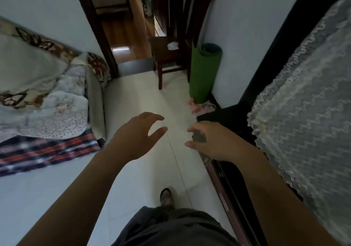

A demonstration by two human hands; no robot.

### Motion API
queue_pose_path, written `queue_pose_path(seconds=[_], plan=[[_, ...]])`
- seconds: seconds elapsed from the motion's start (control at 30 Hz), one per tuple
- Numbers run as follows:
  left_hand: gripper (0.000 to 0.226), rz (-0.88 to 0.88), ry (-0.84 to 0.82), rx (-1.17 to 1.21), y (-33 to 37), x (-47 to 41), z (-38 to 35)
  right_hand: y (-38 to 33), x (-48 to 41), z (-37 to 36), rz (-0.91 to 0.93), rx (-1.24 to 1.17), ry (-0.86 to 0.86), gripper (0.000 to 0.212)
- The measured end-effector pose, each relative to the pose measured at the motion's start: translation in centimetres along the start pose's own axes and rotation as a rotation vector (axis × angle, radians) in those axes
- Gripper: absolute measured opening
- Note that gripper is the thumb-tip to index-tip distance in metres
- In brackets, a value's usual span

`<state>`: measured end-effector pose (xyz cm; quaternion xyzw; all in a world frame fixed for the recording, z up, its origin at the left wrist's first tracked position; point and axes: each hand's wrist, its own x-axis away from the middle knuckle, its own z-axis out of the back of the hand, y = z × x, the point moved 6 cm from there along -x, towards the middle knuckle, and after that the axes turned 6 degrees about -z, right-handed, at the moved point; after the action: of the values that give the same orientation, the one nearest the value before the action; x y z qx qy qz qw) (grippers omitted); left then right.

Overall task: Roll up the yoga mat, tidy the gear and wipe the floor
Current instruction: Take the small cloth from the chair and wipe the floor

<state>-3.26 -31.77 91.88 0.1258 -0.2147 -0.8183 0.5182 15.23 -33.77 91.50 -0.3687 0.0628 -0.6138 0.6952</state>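
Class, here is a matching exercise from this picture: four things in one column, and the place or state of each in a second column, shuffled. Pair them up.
Things
1. yoga mat
2. white item
3. plaid blanket
4. left hand

Places or states
A. on the chair seat
B. open, empty, above the floor
C. rolled, standing against the wall
D. draped at the edge of the bed

Pairs: 1-C, 2-A, 3-D, 4-B
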Motion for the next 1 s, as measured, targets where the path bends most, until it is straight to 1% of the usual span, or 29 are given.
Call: queue_pose_path(seconds=[0.13, 0.23, 0.33, 0.4, 0.47, 0.6, 0.73, 0.8, 0.9, 1.0], plan=[[0.065, -0.036, 0.019, -0.033, -4.1, -8.9, 4.2, -0.5, -8.5, 5.6, -0.04, 0.008, 0.041, 0.05], [0.067, -0.05, -0.018, -0.039, -6.3, -14.9, 5.5, 0.0, -13.7, 8.5, -0.073, -0.005, 0.091, 0.047], [0.061, -0.062, -0.062, -0.034, -8.6, -21.0, 5.8, 0.6, -19.3, 10.2, -0.113, -0.034, 0.058, 0.047], [0.062, -0.077, -0.066, -0.026, -10.2, -25.6, 6.2, 1.0, -23.6, 11.6, -0.133, -0.042, 0.03, 0.048], [0.062, -0.084, -0.065, -0.032, -11.9, -30.6, 6.8, 1.3, -28.7, 13.5, -0.122, -0.015, 0.036, 0.049], [0.051, -0.042, -0.048, -0.047, -15.8, -40.4, 9.4, 0.3, -39.2, 19.1, -0.068, 0.002, 0.046, 0.051], [0.057, 0.029, -0.03, -0.054, -20.1, -47.9, 13.2, -2.4, -49.0, 24.1, -0.008, 0.052, 0.017, 0.049], [0.057, 0.067, -0.008, -0.052, -22.7, -50.5, 14.7, -4.1, -53.6, 25.4, 0.03, 0.1, 0.007, 0.048], [0.052, 0.114, 0.005, -0.044, -26.8, -53.4, 16.2, -6.6, -59.4, 25.9, 0.08, 0.1, -0.053, 0.046], [0.052, 0.137, 0.024, -0.05, -30.5, -57.1, 17.8, -8.3, -64.9, 26.3, 0.085, 0.122, -0.106, 0.047]])
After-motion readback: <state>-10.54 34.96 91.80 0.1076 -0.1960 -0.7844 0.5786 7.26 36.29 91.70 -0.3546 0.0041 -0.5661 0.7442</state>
